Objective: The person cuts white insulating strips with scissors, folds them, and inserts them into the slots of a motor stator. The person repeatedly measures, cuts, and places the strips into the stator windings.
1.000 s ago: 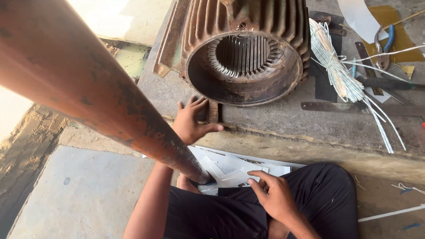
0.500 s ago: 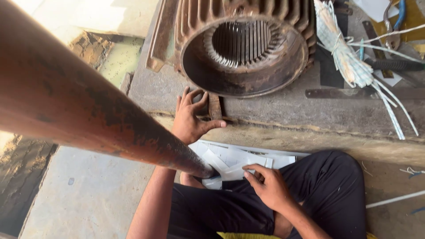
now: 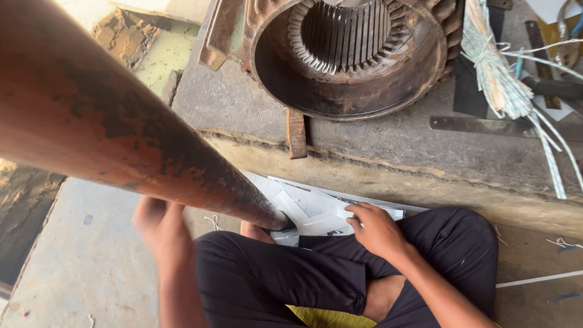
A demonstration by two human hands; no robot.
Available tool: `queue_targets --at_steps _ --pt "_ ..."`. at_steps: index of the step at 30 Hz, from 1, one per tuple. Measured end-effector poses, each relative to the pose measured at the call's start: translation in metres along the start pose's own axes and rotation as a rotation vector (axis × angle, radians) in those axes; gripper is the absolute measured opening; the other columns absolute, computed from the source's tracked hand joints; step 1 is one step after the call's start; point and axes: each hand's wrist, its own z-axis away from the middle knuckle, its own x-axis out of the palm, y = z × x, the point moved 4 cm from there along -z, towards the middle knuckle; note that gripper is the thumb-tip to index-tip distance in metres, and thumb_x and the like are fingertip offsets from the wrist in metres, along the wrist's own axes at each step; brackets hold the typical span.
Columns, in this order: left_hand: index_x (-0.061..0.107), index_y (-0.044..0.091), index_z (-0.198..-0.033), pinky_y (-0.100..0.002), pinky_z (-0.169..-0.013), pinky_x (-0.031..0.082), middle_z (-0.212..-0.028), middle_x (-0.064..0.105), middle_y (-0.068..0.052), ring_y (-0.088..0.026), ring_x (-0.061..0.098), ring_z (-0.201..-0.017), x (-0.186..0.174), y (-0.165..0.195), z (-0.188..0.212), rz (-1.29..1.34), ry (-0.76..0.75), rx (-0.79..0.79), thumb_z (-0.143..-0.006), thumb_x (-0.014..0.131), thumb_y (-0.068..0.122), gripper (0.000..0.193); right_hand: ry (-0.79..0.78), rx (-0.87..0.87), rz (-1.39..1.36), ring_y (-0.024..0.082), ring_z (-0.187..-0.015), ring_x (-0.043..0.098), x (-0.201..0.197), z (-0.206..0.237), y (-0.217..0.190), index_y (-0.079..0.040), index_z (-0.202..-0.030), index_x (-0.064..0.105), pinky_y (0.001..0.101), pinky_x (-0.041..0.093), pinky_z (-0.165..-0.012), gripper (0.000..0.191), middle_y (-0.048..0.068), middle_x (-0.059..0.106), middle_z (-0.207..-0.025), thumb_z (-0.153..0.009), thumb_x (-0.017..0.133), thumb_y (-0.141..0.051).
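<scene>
We see a raised concrete ledge (image 3: 388, 143) bearing a rusty motor stator housing (image 3: 352, 54), far; white paper strips (image 3: 316, 206) lie on the floor (image 3: 79, 267) near.

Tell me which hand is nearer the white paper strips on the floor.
Right. The right hand rests on the white paper strips; the blurred left hand is off to their left, apart.

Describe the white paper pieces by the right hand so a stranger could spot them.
Start at the big rusty motor housing on the stone slab. Below the slab's edge, a heap of white paper pieces lies at the right hand. Unlike the white cord bundle on the slab, they are flat sheets.
</scene>
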Motion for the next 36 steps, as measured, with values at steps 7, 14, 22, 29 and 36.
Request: queue_targets --at_steps 7,14,22,29,36 --pt "0.060 -0.008 -0.134 -0.036 -0.077 0.058 -0.108 0.071 -0.025 -0.024 0.069 -0.082 -0.084 -0.014 0.128 0.145 0.155 -0.121 -0.110 0.055 0.014 0.033 -0.113 -0.110 0.275 0.042 -0.092 0.070 0.060 -0.044 -0.005 0.001 -0.129 0.059 0.0500 0.057 -0.079 0.047 0.025 0.065 -0.111 -0.088 0.072 -0.017" --pt "0.066 -0.003 -0.127 -0.034 -0.062 0.059 -0.099 0.082 -0.019 -0.022 0.074 -0.073 -0.042 -0.061 0.200 -0.229 -0.078 -0.469 -0.094 0.059 0.008 0.036 -0.113 -0.106 0.341 0.044 -0.088 0.070 0.072 -0.051 0.000 0.008 -0.110 0.061 0.0510 0.058 -0.076 0.031 0.028 0.065 -0.109 -0.082 0.068 -0.003" --pt "0.068 -0.001 -0.126 -0.030 -0.086 0.059 -0.109 0.079 -0.013 -0.018 0.079 -0.094 0.112 -0.020 0.185 -0.106 -0.296 -0.426 -0.081 0.076 0.005 0.046 0.178 -0.140 -0.021 0.037 -0.073 0.070 -0.008 -0.011 -0.022 0.002 -0.093 0.070 0.0470 0.055 -0.065 0.009 0.021 0.071 -0.084 -0.089 0.070 -0.005" --pt "0.072 -0.001 -0.125 -0.023 -0.079 0.056 -0.103 0.080 -0.012 -0.011 0.070 -0.091 0.180 0.006 0.170 0.096 -0.599 -0.651 -0.094 0.070 0.025 0.041 -0.078 0.243 -1.105 0.010 -0.054 0.066 -0.053 0.075 -0.015 0.002 -0.087 0.071 0.0244 0.049 -0.044 0.013 0.005 0.069 -0.067 -0.093 0.068 -0.008" --pt "0.073 -0.005 -0.120 -0.029 -0.077 0.058 -0.095 0.076 -0.011 -0.016 0.071 -0.084 0.228 0.017 0.177 0.485 -0.857 -0.880 -0.102 0.062 0.027 0.038 -0.051 0.234 -1.014 0.008 -0.055 0.064 -0.065 0.110 -0.001 0.002 -0.088 0.074 0.0227 0.050 -0.047 0.014 0.004 0.071 -0.069 -0.093 0.071 -0.011"
